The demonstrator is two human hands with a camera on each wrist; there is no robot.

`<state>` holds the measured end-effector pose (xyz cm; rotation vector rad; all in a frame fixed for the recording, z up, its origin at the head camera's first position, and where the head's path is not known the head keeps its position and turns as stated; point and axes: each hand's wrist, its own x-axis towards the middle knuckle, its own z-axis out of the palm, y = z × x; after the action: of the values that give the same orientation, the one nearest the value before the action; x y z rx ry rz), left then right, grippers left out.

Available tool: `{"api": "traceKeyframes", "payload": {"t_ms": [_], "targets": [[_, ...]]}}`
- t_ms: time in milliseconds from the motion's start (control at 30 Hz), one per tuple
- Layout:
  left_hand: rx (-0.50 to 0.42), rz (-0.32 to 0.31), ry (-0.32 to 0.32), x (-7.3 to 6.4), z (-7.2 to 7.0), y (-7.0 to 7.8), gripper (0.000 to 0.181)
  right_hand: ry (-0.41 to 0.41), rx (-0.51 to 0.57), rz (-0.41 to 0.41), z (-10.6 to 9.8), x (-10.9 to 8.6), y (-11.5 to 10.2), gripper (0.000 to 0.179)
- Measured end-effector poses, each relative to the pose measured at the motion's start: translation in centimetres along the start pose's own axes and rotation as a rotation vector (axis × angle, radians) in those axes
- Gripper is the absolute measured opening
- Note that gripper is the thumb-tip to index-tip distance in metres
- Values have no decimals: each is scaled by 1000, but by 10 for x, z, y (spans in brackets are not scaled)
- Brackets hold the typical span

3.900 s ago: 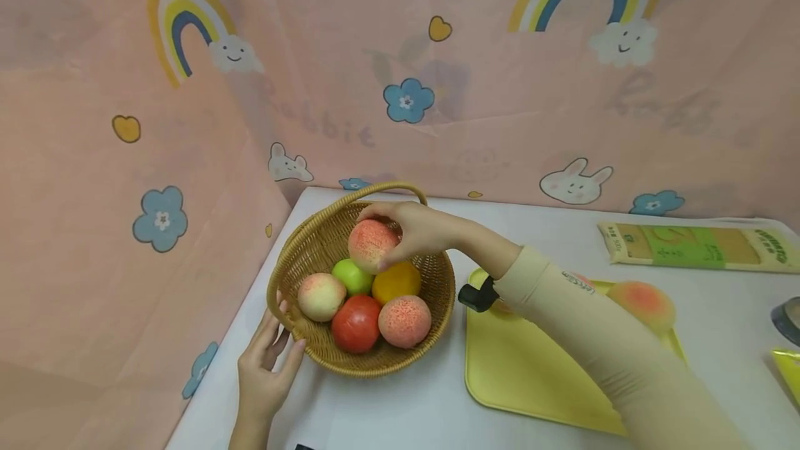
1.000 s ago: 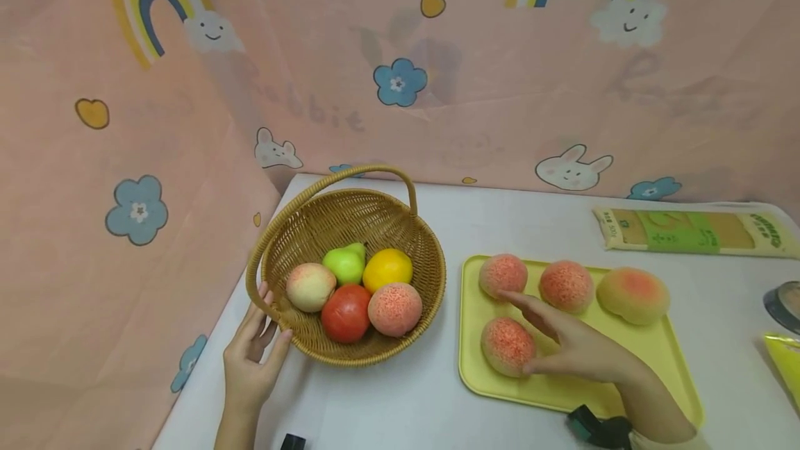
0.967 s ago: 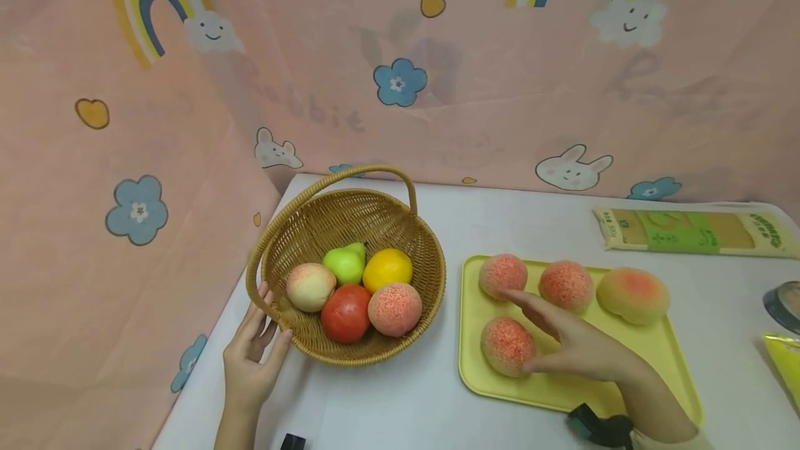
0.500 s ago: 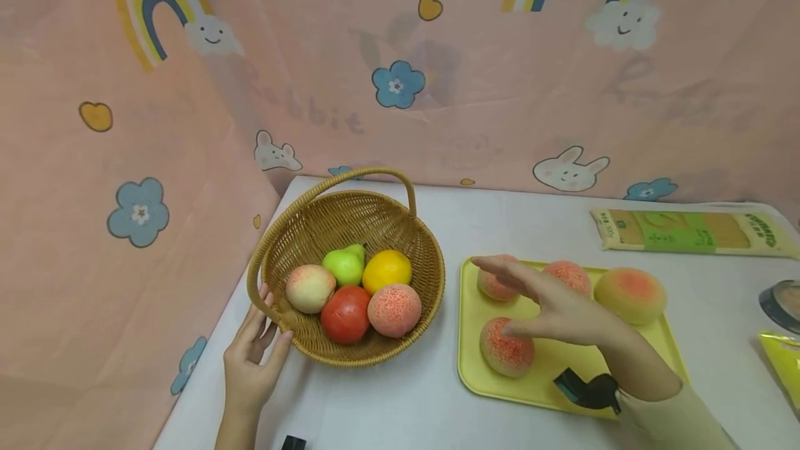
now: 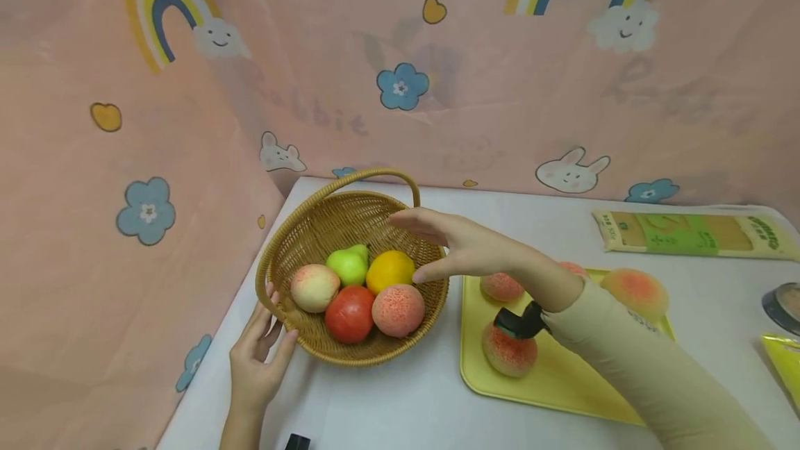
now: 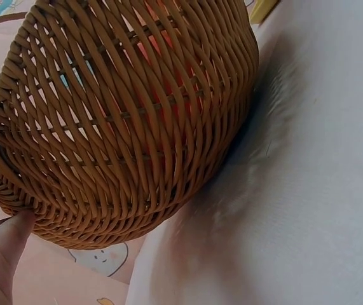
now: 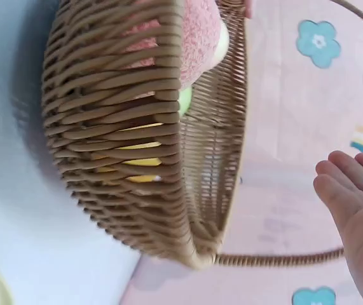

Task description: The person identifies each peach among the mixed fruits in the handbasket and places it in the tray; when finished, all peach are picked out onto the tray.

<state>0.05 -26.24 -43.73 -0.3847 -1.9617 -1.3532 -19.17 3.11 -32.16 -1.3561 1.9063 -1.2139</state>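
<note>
A wicker basket [image 5: 350, 360] with a hoop handle holds a pale peach [image 5: 315, 288], a green pear [image 5: 348, 267], a yellow orange-like fruit [image 5: 390, 271], a red round fruit [image 5: 350, 314] and a pink peach [image 5: 398, 310]. At its near left side, my left hand [image 5: 255, 360] grips the rim by the handle's base, thumb in front; the left wrist view shows the thumb [image 6: 13, 238] against the weave. My right hand [image 5: 465, 242] is over the basket's right rim, fingers spread and nothing in them. The right wrist view shows its fingers straight, apart from the basket.
To the right lies a yellow tray [image 5: 562, 387] with several peaches, partly covered by my right forearm. A long noodle packet [image 5: 694, 233] lies behind it. A dark round object [image 5: 784, 307] and a yellow packet [image 5: 784, 363] are at the right edge.
Earlier my right hand held a pink peach over the basket; later it was over the tray, with that peach apparently there. Now it is back above the basket, holding nothing. My left hand stayed put.
</note>
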Motion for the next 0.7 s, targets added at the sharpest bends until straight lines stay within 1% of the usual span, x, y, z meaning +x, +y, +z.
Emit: {"api": "traceKeyframes", "payload": {"t_ms": [167, 300, 400, 500, 600, 700], "targets": [[20, -2, 3, 1, 1, 0, 65, -73, -36, -38, 4, 40, -2, 76], [32, -10, 3, 1, 1, -2, 67, -105, -78, -41, 10, 67, -1, 74], [25, -8, 2, 2, 0, -3, 67, -134, -103, -4, 16, 85, 1, 74], [17, 0, 1, 1, 0, -3, 66, -183, -117, 41, 23, 101, 2, 73], [14, -3, 3, -1, 1, -2, 66, -240, -110, 77, 32, 116, 3, 73], [7, -4, 2, -2, 1, -1, 67, -299, -92, 97, 41, 130, 3, 74]]}}
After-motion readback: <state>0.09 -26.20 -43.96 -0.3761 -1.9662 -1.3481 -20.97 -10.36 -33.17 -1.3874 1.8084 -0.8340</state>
